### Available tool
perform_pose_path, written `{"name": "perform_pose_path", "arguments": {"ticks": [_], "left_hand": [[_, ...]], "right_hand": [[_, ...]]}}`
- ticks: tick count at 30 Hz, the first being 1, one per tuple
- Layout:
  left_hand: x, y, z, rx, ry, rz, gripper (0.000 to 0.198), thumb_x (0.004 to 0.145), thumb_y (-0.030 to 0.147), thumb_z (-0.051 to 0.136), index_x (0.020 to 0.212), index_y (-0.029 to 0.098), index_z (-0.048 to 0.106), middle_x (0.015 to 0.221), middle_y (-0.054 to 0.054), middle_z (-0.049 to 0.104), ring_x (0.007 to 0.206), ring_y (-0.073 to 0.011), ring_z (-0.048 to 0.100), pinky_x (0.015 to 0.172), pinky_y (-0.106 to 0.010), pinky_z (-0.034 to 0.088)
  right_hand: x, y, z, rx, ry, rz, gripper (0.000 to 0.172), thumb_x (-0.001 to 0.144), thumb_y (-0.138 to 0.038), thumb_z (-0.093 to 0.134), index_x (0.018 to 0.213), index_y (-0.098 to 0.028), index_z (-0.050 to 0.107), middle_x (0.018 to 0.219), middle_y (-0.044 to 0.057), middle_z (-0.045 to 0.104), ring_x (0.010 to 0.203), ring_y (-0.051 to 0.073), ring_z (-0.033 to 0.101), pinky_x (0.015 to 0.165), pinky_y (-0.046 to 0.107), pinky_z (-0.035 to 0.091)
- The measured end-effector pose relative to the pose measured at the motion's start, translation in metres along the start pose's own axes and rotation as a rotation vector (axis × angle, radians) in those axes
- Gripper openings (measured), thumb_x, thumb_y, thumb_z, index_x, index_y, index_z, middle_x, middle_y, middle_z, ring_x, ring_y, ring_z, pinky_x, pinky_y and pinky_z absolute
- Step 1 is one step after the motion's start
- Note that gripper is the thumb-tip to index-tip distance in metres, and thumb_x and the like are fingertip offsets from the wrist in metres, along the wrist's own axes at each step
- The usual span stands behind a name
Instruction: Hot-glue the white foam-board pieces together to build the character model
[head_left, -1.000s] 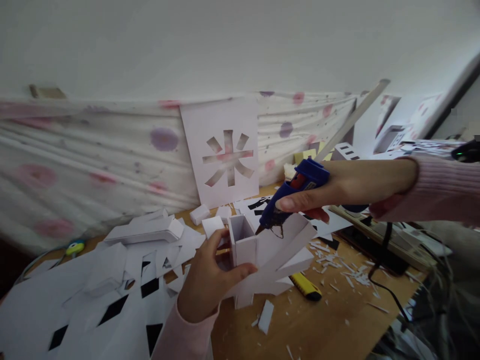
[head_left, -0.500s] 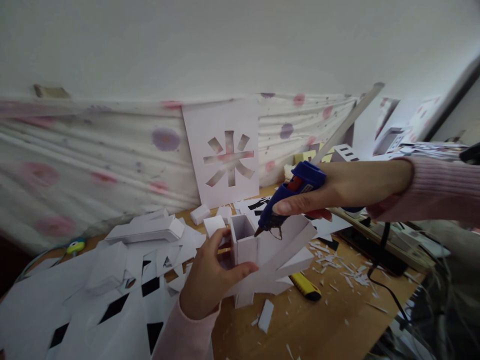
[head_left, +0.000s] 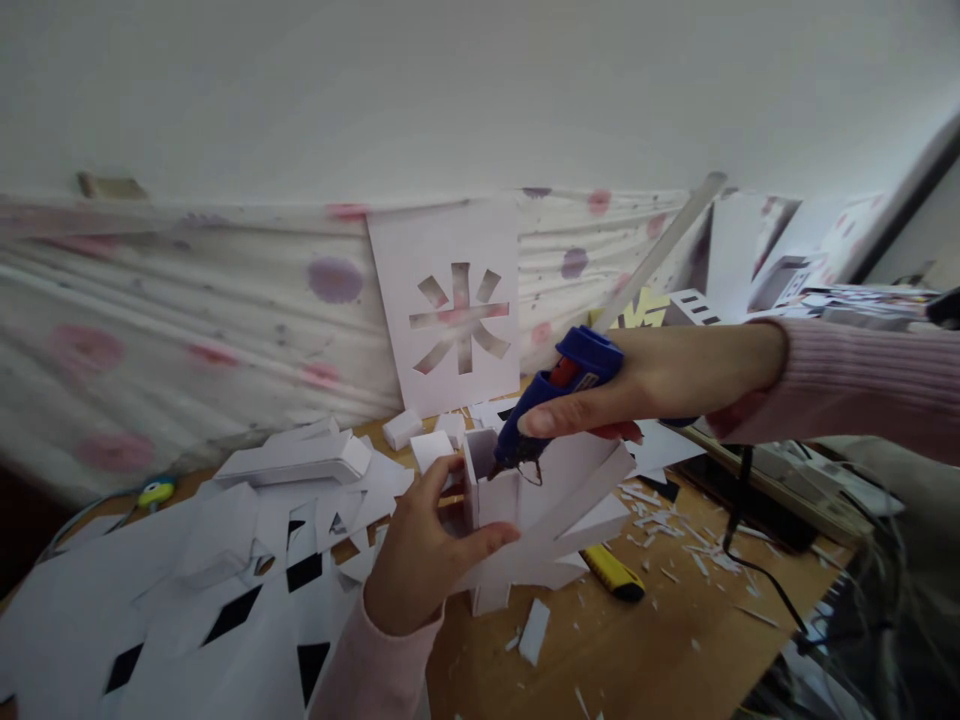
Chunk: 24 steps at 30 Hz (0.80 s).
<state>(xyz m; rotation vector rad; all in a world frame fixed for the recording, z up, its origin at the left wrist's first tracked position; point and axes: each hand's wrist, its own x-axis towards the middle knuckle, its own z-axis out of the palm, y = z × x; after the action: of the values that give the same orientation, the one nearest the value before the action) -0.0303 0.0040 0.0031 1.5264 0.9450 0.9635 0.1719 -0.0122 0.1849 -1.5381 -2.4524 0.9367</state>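
At the white paper box, glue gun nozzle touches its right rim.
I see right hand fingers wrapped on the gun, left hand pinching the box upright.

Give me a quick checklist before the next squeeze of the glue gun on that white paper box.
1. Left hand grips the white open-topped paper box: ok.
2. Right hand holds the blue hot glue gun: ok.
3. Nozzle sits at the box's top right edge: ok; actual contact cannot tell.
4. Left fingers away from the nozzle: ok, they lie on the box's lower front.
5. Black power cord free of snags: cannot tell.
6. Yellow utility knife lies apart from both hands: ok.
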Motion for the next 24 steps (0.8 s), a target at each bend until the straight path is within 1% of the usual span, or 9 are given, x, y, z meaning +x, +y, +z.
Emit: {"name": "perform_pose_path", "arguments": {"ticks": [5, 10, 14, 17, 20, 24], "left_hand": [[0.0002, -0.0020, -0.0007, 0.036, 0.010, 0.010, 0.060, 0.062, 0.035, 0.089, 0.113, 0.022, 0.059, 0.110, -0.009, 0.075, 0.095, -0.0266, 0.074, 0.080, -0.037, 0.060], [-0.0004, -0.0037, -0.0003, 0.031, 0.031, 0.006, 0.060, 0.062, 0.036, 0.089, 0.112, 0.022, 0.059, 0.107, -0.008, 0.075, 0.095, -0.0262, 0.073, 0.077, -0.035, 0.060], [-0.0006, -0.0015, 0.0001, 0.025, 0.016, -0.016, 0.059, 0.062, 0.034, 0.088, 0.111, 0.020, 0.059, 0.106, -0.010, 0.075, 0.094, -0.0271, 0.074, 0.078, -0.037, 0.060], [-0.0008, 0.0011, 0.0003, 0.027, 0.020, -0.024, 0.058, 0.062, 0.033, 0.088, 0.110, 0.020, 0.059, 0.106, -0.010, 0.075, 0.093, -0.0273, 0.074, 0.079, -0.039, 0.060], [-0.0010, 0.0026, 0.0004, 0.007, 0.011, -0.023, 0.059, 0.062, 0.033, 0.087, 0.112, 0.020, 0.059, 0.109, -0.011, 0.075, 0.095, -0.0282, 0.074, 0.080, -0.040, 0.061], [-0.0013, 0.0025, 0.0007, 0.014, 0.005, -0.030, 0.063, 0.063, 0.034, 0.087, 0.117, 0.021, 0.059, 0.113, -0.012, 0.074, 0.099, -0.0294, 0.073, 0.081, -0.041, 0.061]], "right_hand": [[0.0066, 0.0003, 0.0028, -0.005, 0.011, -0.067, 0.053, 0.080, -0.069, 0.063, 0.066, -0.019, 0.060, 0.050, -0.005, 0.049, 0.046, 0.009, 0.046, 0.046, 0.023, 0.032], [0.0084, -0.0004, 0.0042, -0.006, 0.022, -0.072, 0.053, 0.081, -0.068, 0.062, 0.064, -0.019, 0.056, 0.051, -0.005, 0.048, 0.046, 0.009, 0.044, 0.045, 0.024, 0.031], [0.0080, 0.0001, 0.0042, 0.018, 0.018, -0.075, 0.051, 0.081, -0.066, 0.064, 0.064, -0.019, 0.057, 0.051, -0.006, 0.048, 0.046, 0.009, 0.045, 0.046, 0.025, 0.031], [0.0070, 0.0012, 0.0040, 0.021, 0.017, -0.073, 0.049, 0.081, -0.065, 0.065, 0.067, -0.019, 0.060, 0.050, -0.006, 0.047, 0.046, 0.009, 0.044, 0.047, 0.025, 0.031], [0.0051, 0.0027, 0.0033, 0.011, 0.019, -0.065, 0.049, 0.082, -0.066, 0.064, 0.070, -0.019, 0.063, 0.050, -0.006, 0.048, 0.046, 0.009, 0.045, 0.047, 0.025, 0.031], [0.0028, 0.0068, 0.0019, 0.016, 0.024, -0.066, 0.051, 0.081, -0.068, 0.064, 0.068, -0.018, 0.062, 0.051, -0.006, 0.048, 0.046, 0.009, 0.046, 0.048, 0.024, 0.034]]}}
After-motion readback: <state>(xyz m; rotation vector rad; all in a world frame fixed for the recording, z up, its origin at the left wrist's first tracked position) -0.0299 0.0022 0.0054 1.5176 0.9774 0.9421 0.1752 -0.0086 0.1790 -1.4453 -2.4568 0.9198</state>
